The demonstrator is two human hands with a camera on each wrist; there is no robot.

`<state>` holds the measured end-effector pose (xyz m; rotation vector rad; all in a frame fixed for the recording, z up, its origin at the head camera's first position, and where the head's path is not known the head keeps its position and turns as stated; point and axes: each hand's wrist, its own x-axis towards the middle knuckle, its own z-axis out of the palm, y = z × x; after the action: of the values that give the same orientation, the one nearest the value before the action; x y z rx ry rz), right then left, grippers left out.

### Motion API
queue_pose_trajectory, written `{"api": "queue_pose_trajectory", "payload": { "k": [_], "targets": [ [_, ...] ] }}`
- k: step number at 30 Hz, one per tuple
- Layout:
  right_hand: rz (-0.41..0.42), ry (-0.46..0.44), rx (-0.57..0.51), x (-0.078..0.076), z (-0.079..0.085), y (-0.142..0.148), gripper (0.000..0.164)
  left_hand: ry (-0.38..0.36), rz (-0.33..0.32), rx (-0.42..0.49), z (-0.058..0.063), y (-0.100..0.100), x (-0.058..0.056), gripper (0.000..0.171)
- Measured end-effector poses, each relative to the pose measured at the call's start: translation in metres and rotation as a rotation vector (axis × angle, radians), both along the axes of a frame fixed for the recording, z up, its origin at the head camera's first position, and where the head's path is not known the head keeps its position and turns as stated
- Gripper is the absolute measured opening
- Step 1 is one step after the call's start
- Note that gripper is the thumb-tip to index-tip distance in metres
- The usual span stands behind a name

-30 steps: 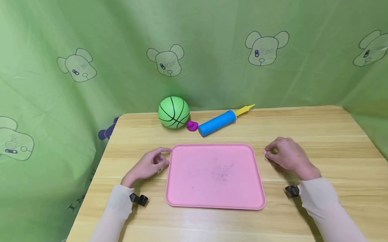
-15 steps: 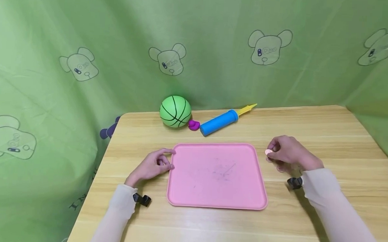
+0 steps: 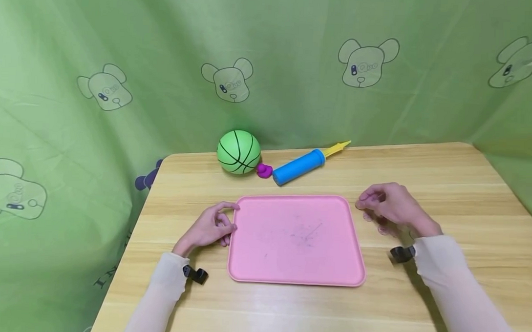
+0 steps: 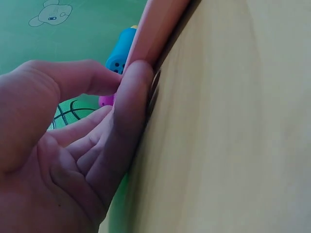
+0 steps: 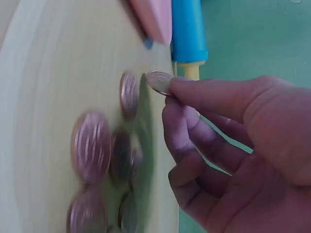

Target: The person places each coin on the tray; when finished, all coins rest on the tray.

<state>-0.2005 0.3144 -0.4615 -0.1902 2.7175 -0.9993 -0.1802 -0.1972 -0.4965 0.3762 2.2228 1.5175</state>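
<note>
A pink tray [image 3: 290,240] lies flat in the middle of the table. At its left rim, my left hand [image 3: 208,226] has the index finger and thumb on the edge. The left wrist view shows the thumb over the tray's rim and another finger low against it, close to the tabletop. Just right of the tray, my right hand [image 3: 392,203] pinches a coin [image 5: 159,81] between thumb and index finger, its other fingers curled. Several more coins [image 5: 92,148] lie on the table under this hand, some blurred in the right wrist view.
A green ball [image 3: 238,153] with black lines stands at the table's back edge. Beside it sit a small purple rubber duck [image 3: 264,171] and a blue hand pump [image 3: 298,167] with a yellow nozzle. A green curtain [image 3: 291,64] hangs behind the wooden table [image 3: 296,311].
My right hand has come up slightly and leftward with the coin, nearer the tray's right rim, uncovering coins beneath it. My left hand has closed in on the tray's left rim.
</note>
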Motion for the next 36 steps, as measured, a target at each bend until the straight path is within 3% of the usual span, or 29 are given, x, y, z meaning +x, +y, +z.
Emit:
{"api": "queue_pose_trajectory", "payload": {
  "k": [5,10,18,26,36],
  "targets": [
    [0.006,0.052,-0.073,0.002,0.001,-0.022,0.023,-0.02,0.009,0.011,-0.001,0.002,0.004,0.062],
    [0.017,0.032,-0.182,0.008,0.007,-0.054,0.022,-0.006,0.011,0.009,-0.003,0.003,0.004,0.063],
    [0.129,0.115,-0.225,0.005,0.014,-0.11,0.015,0.024,0.017,-0.014,-0.001,0.004,0.001,0.066],
    [0.17,0.025,-0.292,-0.002,0.005,-0.162,0.013,0.03,0.021,0.005,-0.002,0.006,-0.001,0.069],
    [0.188,0.015,-0.305,-0.013,-0.014,-0.213,0.013,0.023,0.026,0.005,-0.003,0.005,-0.001,0.07]
  ]
}}
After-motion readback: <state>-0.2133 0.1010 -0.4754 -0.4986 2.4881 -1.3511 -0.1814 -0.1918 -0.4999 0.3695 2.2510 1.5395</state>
